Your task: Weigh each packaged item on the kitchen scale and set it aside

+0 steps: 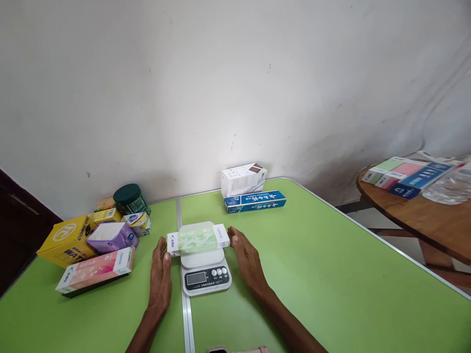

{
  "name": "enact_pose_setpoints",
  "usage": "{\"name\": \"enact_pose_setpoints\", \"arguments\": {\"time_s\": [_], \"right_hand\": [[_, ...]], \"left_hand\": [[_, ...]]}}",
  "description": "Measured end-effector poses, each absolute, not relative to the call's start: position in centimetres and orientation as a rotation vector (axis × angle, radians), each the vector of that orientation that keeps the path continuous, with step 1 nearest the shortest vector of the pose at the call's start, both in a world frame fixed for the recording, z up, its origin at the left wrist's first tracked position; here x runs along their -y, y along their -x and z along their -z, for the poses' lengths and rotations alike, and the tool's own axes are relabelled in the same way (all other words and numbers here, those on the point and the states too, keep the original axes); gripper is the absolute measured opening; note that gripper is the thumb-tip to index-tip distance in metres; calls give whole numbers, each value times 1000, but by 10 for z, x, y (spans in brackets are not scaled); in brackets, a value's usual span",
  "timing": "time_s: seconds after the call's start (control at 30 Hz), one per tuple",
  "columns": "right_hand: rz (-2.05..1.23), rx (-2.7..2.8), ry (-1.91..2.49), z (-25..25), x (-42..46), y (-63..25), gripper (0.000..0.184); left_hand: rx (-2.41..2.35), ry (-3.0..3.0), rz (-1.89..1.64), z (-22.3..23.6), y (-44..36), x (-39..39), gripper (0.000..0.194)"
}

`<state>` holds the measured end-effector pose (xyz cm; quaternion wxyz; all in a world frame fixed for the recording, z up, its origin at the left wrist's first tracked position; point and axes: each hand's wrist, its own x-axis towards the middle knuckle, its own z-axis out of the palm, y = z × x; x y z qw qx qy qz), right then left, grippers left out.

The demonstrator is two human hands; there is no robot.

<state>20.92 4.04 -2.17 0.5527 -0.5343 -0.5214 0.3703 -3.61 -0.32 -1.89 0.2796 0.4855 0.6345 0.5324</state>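
A white-and-green carton (pixel 198 240) lies crosswise on the platform of a white kitchen scale (pixel 205 259), its ends overhanging the sides. My left hand (pixel 161 274) is upright at the carton's left end, fingers stretched out and thumb very close to it. At the right end is my right hand (pixel 248 260), also with straight fingers, the tips beside the carton's edge. Whether either hand touches the carton, I cannot tell. The scale's display (pixel 196 278) looks dark, with round buttons (pixel 219 271) to its right.
Left are a pink carton (pixel 96 268), purple pack (pixel 112 237), yellow box (pixel 68 240), small yellow-white box (pixel 137 223) and dark green jar (pixel 131 198). A blue toothpaste box (pixel 255 201) and white box (pixel 243 179) stand behind. Flattened cartons (pixel 405 174) lie on a wooden table (pixel 412 220).
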Motion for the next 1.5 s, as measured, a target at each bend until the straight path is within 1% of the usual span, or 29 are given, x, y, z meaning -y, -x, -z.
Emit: {"name": "enact_pose_setpoints", "arguments": {"time_s": [0.1, 0.27, 0.4, 0.5, 0.63, 0.73, 0.83, 0.97, 1.03, 1.13, 1.27, 1.43, 1.5], "right_hand": [[-799, 1224, 1244, 20, -37, -210, 54], [-654, 1306, 1169, 19, -29, -207, 46], [-618, 1421, 1045, 17, -26, -202, 43], [-630, 1399, 1011, 15, -26, -200, 44], [-650, 1311, 1035, 6, -25, -207, 48], [-601, 1233, 1077, -4, -29, -223, 53], [-517, 1154, 1125, -13, -45, -249, 59], [-401, 1102, 1222, -14, -86, -288, 70], [-365, 1099, 1271, -7, -112, -306, 75], [-337, 1106, 1308, 5, -148, -329, 82], [-298, 1120, 1316, 16, -181, -349, 83], [-283, 1215, 1312, 20, -190, -353, 92], [-250, 1250, 1320, 23, -181, -350, 91]], "left_hand": [[-1736, -1361, -1431, 18, 36, 6, 73], [-1806, -1577, -1516, 19, 37, 8, 67], [-1783, -1708, -1508, 21, 36, 10, 62], [-1776, -1710, -1517, 20, 31, 13, 62], [-1731, -1723, -1544, 4, 15, 16, 60], [-1655, -1745, -1507, -18, -8, 7, 64], [-1512, -1700, -1371, -38, -36, -18, 68], [-1359, -1679, -1197, -51, -78, -72, 68], [-1324, -1722, -1138, -51, -98, -101, 69], [-1274, -1853, -1145, -43, -123, -137, 65], [-1259, -1919, -1146, -25, -144, -162, 60], [-1341, -1910, -1060, -22, -151, -168, 69], [-1372, -1879, -1047, -28, -147, -162, 73]]}}
